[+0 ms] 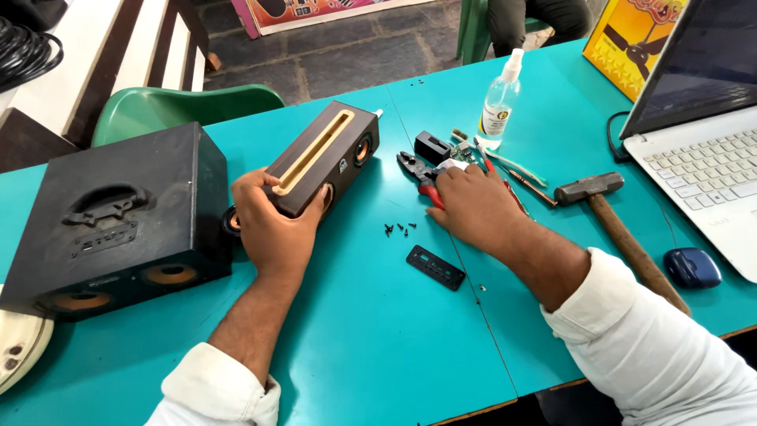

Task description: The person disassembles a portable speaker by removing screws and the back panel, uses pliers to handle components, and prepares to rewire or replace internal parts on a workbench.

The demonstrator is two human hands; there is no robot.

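Dark brown and long, the small speaker [323, 156] lies on the teal table [378, 331] with its long axis running from near-left to far-right, its slotted top face up and its round drivers facing right. The left hand [272, 225] is wrapped around its near end, fingers closed on the casing. The right hand [473, 207] rests palm down over red-handled pliers [419, 175], fingers curled (whether it actually grips them cannot be told). Small black screws [400, 229] and a black faceplate [435, 267] lie between the hands. A larger black speaker box [118, 221] stands at the left, a hammer [619, 225] and white laptop [702, 150] at the right. Beyond, a clear spray bottle [500, 99] with a pale label, a yellow carton [627, 39], green chairs [169, 106] and a stone floor.
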